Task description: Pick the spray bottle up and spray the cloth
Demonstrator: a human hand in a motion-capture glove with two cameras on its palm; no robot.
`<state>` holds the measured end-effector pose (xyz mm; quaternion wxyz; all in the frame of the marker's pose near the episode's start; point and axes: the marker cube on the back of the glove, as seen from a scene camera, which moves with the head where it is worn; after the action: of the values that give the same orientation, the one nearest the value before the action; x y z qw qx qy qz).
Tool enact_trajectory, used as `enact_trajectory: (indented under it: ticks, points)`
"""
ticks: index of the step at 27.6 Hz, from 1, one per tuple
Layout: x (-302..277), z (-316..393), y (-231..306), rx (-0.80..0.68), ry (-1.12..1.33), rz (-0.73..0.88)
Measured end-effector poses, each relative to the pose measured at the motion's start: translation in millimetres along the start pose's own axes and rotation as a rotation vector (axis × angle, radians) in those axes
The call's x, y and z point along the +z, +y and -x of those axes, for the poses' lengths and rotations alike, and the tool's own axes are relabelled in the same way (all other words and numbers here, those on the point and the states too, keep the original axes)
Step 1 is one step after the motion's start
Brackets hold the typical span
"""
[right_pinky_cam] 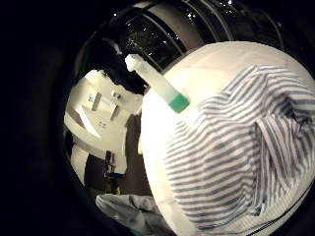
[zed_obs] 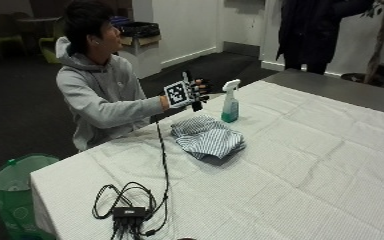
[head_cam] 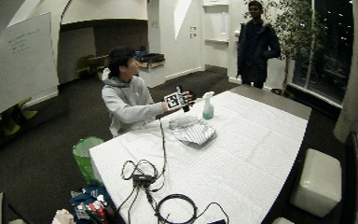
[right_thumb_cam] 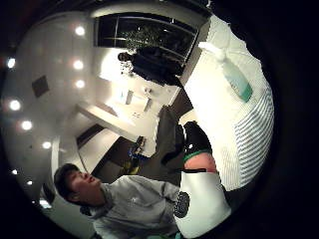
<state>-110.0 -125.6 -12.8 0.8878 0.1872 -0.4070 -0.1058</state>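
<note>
Bottle stood upright on the tabletop, just beyond the striped cloth; the gloved right hand hovered beside it, fingers open, gripping nothing. A careless sideways reach might topple it.

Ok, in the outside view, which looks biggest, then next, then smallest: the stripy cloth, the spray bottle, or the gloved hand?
1. Striped cloth, clearly the biggest.
2. Spray bottle and the gloved right hand look about the same, so I won't rank them.
</note>
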Motion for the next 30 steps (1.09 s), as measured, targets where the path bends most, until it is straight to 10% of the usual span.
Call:
enact_trajectory:
  ticks: [11, 30]
  points:
    - [0, 5, 58, 0.012, -0.141, 0.298]
    - [6, -26, 42, 0.010, 0.012, 0.087]
